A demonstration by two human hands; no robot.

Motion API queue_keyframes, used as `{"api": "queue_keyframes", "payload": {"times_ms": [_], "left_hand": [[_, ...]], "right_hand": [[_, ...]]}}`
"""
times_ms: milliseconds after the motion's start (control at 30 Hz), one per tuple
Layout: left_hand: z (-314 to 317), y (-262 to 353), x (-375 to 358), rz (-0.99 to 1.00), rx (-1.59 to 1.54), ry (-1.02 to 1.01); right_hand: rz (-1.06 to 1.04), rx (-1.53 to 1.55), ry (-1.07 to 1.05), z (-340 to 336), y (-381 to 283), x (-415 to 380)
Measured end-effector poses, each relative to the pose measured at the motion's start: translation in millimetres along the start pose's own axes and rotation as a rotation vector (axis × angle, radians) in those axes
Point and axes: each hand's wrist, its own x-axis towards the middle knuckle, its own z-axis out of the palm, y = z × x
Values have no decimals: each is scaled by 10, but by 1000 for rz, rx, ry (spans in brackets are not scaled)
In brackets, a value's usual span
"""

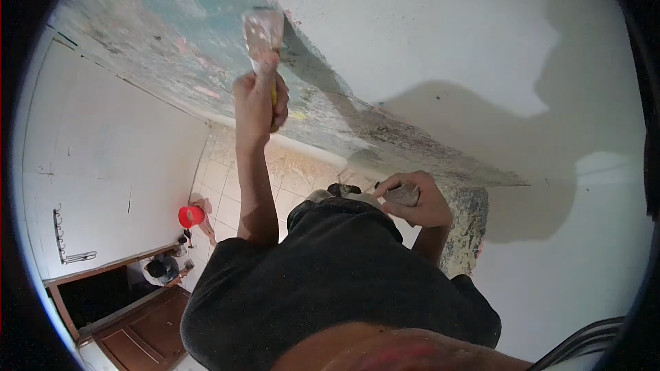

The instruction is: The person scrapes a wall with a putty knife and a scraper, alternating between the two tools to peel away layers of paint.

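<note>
Left grip [258,99] raised overhead, right grip [419,199] closed low.

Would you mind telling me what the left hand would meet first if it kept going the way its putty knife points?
The left hand drives the putty knife toward the scraped wall. The blade seems already at the old paint, though depth is unclear.

Wall [447,34] close ahead; tiled floor [227,192] open

we see a bright, evenly lit fisheye frame, black vignette at its corners, lines bowed near the edges, and a broad soft shadow on the wall [481,41] at upper right.
</note>
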Motion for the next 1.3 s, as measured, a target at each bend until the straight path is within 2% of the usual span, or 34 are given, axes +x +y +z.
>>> {"api": "queue_keyframes", "payload": {"times_ms": [67, 167, 267, 400, 533, 633, 667, 833, 967, 1100, 1233, 1300], "left_hand": [[-5, 132, 49, 67, -10, 79], [-35, 279, 43, 117, 29, 20], [-162, 123, -31, 35, 74, 4], [-143, 313, 8, 139, 107, -85], [-205, 161, -23, 20, 164, 18], [-136, 201, 8, 94, 89, -82], [-97, 256, 7, 86, 131, -27], [-273, 131, 44, 69, 158, -64], [-241, 186, 96, 95, 140, -124], [-285, 80, 48, 7, 144, -20], [-118, 283, 39, -3, 118, -99], [-258, 162, 77, -3, 81, -132]], "right_hand": [[0, 29, 36, 20, 18, 14], [41, -4, 19, -2, 23, -46], [-20, -25, 40, -56, 2, -77], [-23, 10, 83, -97, 94, -55], [-48, -78, -10, -88, -35, 39], [-35, -50, -48, -86, -72, 118], [-51, -55, -63, -70, -62, 166], [-112, -76, -98, -93, -94, 208], [27, -40, -29, -44, -78, 241], [12, -92, -95, -77, -83, 235], [42, -78, -73, -8, -167, 317], [31, -79, -78, 20, -189, 334]]}}
